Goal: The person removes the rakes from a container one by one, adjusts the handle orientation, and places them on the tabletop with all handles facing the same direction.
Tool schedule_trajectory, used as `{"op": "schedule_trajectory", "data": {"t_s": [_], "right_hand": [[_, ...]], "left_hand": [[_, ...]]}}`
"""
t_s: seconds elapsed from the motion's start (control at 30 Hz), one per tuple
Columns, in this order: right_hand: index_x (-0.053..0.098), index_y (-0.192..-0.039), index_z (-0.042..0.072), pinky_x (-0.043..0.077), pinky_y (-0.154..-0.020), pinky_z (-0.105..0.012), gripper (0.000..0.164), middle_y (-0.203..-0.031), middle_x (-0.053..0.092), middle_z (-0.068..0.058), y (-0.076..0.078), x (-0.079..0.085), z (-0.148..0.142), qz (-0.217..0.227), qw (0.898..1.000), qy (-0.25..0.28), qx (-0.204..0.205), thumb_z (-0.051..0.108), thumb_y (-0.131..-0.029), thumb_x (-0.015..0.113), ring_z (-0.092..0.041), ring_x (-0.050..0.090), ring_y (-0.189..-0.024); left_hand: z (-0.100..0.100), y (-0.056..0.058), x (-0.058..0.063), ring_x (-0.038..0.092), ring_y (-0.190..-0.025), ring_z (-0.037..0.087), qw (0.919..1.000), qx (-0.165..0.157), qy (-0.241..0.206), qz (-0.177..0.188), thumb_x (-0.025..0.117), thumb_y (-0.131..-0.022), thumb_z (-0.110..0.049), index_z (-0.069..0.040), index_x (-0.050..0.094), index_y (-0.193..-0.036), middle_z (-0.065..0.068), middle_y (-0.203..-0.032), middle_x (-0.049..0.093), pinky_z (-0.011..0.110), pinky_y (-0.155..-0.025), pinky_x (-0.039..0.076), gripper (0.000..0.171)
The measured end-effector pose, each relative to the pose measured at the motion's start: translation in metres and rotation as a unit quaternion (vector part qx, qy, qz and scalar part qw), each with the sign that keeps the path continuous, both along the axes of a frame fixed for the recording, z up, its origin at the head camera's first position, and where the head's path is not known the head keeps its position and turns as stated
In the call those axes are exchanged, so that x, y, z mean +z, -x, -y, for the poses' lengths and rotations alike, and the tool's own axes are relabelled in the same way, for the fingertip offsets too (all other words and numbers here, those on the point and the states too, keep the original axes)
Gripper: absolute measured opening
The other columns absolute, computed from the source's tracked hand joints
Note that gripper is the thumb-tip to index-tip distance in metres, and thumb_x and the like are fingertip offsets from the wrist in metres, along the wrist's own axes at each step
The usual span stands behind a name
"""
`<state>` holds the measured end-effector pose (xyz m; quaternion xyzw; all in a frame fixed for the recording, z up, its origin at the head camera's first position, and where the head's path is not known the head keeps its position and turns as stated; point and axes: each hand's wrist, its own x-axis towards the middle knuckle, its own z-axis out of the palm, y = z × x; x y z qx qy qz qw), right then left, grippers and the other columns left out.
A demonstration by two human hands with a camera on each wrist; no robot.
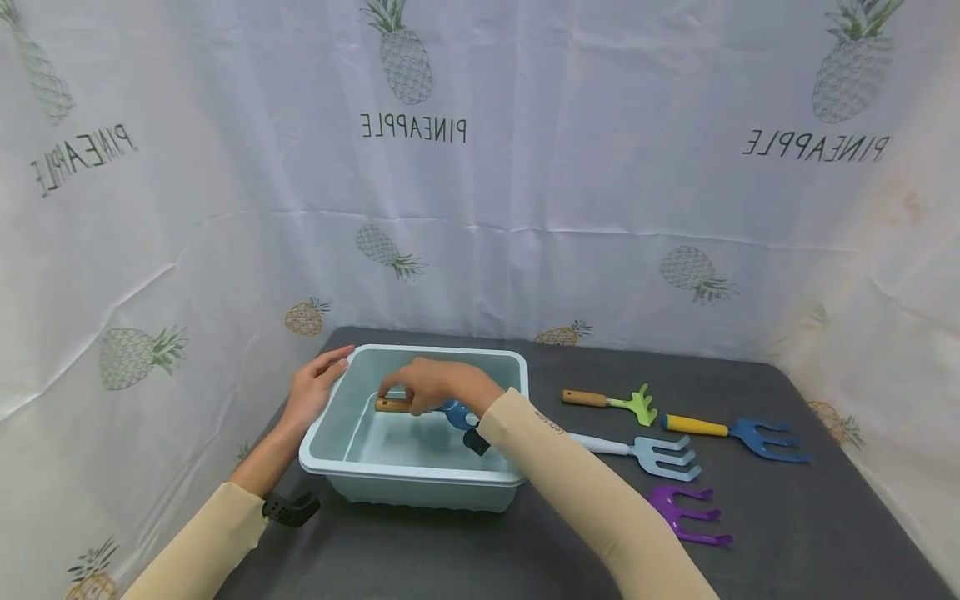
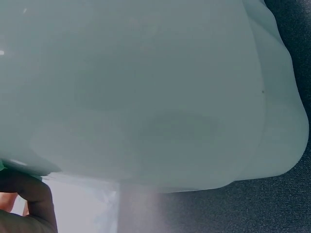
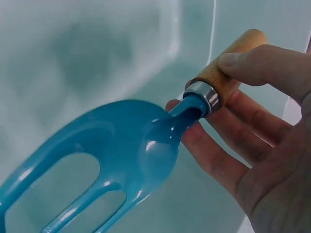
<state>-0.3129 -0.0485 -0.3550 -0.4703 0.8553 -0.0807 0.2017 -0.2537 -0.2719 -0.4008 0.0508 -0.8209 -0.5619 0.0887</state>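
Observation:
A blue garden hand fork with a wooden handle and a metal collar is in my right hand. The thumb lies on the handle, with the fingers beneath it. In the head view my right hand reaches down inside a pale blue-green plastic tub; the fork is partly behind the wrist. At the tub's left rim, my left hand rests with fingers extended toward the back corner. The left wrist view is mostly filled by the tub's outer wall, with a bent finger beside it.
Right of the tub on the dark table lie a green rake with a wooden handle, a blue fork with a yellow handle, a light-blue fork and a purple fork. Pineapple-print curtains enclose the table.

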Motion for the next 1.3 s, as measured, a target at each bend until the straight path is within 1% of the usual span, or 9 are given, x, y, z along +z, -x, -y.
{"op": "schedule_trajectory", "data": {"t_s": [0.1,0.27,0.47,0.63,0.77,0.9,1.03,1.13,1.3], "right_hand": [[0.061,-0.142,0.03,0.053,-0.077,-0.025,0.055,-0.114,0.072,-0.001,-0.002,0.006,-0.002,-0.005,1.0,-0.001,0.007,0.004,-0.094,0.069,-0.011,0.065,-0.093],[0.059,-0.144,0.03,0.053,-0.078,-0.025,0.056,-0.116,0.072,-0.002,-0.004,0.02,-0.006,-0.014,1.0,-0.002,0.014,0.004,-0.095,0.068,-0.012,0.065,-0.094],[0.057,-0.145,0.032,0.053,-0.074,-0.025,0.057,-0.105,0.072,-0.001,-0.006,0.039,-0.014,-0.024,1.0,-0.002,0.019,0.006,-0.096,0.067,-0.014,0.064,-0.087],[0.058,-0.145,0.031,0.053,-0.071,-0.025,0.057,-0.103,0.072,-0.001,-0.01,0.055,-0.021,-0.03,0.999,0.004,0.029,0.005,-0.095,0.067,-0.015,0.064,-0.082],[0.056,-0.147,0.028,0.052,-0.072,-0.025,0.058,-0.103,0.071,-0.002,-0.014,0.068,-0.026,-0.038,0.998,0.005,0.04,0.004,-0.095,0.066,-0.015,0.063,-0.083],[0.055,-0.148,0.027,0.052,-0.073,-0.025,0.06,-0.105,0.07,-0.003,-0.018,0.078,-0.031,-0.039,0.999,0.006,0.037,0.004,-0.095,0.067,-0.016,0.062,-0.086],[0.055,-0.148,0.029,0.052,-0.074,-0.025,0.06,-0.105,0.069,-0.002,-0.021,0.087,-0.036,-0.046,0.999,0.001,0.029,0.003,-0.095,0.065,-0.016,0.061,-0.087],[0.055,-0.147,0.029,0.053,-0.075,-0.026,0.06,-0.106,0.069,-0.002,-0.024,0.093,-0.041,-0.058,0.998,-0.001,0.031,0.002,-0.095,0.064,-0.016,0.061,-0.088],[0.056,-0.146,0.027,0.054,-0.077,-0.027,0.058,-0.113,0.07,-0.004,-0.028,0.101,-0.053,-0.073,0.997,-0.003,0.035,0.002,-0.095,0.065,-0.017,0.063,-0.092]], "left_hand": [[0.0,0.0,0.0,0.059,-0.092,-0.013,1.0,0.003,0.003,0.003,0.051,-0.11,-0.032,-0.009,0.054,-0.151,0.019,-0.148,0.059,0.013,-0.079,0.052,0.047],[-0.002,0.0,0.0,0.059,-0.092,-0.013,1.0,0.003,0.003,0.005,0.052,-0.109,-0.032,-0.01,0.055,-0.15,0.021,-0.148,0.059,0.013,-0.079,0.051,0.047],[-0.004,0.001,0.001,0.059,-0.093,-0.012,0.9999,0.006,0.002,0.01,0.051,-0.109,-0.034,-0.011,0.055,-0.15,0.02,-0.147,0.059,0.013,-0.08,0.052,0.047],[-0.004,0.002,0.001,0.059,-0.094,-0.012,0.9999,0.005,0.001,0.011,0.05,-0.109,-0.034,-0.011,0.055,-0.15,0.019,-0.146,0.06,0.013,-0.08,0.052,0.047],[-0.003,0.0,0.001,0.059,-0.093,-0.013,0.9999,0.008,0.005,0.008,0.051,-0.109,-0.033,-0.01,0.055,-0.15,0.02,-0.147,0.059,0.013,-0.08,0.051,0.047],[-0.001,-0.001,0.001,0.058,-0.094,-0.014,0.9999,0.007,0.008,0.013,0.05,-0.11,-0.033,-0.01,0.054,-0.151,0.02,-0.149,0.058,0.012,-0.081,0.05,0.047],[-0.001,-0.002,0.001,0.057,-0.095,-0.014,0.9998,0.004,0.005,0.019,0.049,-0.11,-0.034,-0.011,0.053,-0.152,0.02,-0.15,0.056,0.012,-0.081,0.05,0.048],[-0.002,-0.002,0.002,0.057,-0.094,-0.014,0.9998,0.004,0.005,0.017,0.049,-0.11,-0.034,-0.01,0.053,-0.151,0.02,-0.15,0.056,0.013,-0.081,0.051,0.048],[-0.002,-0.004,0.002,0.06,-0.091,-0.012,0.9999,0.004,0.005,0.008,0.05,-0.11,-0.034,-0.01,0.054,-0.151,0.018,-0.145,0.06,0.014,-0.079,0.052,0.048]]}}
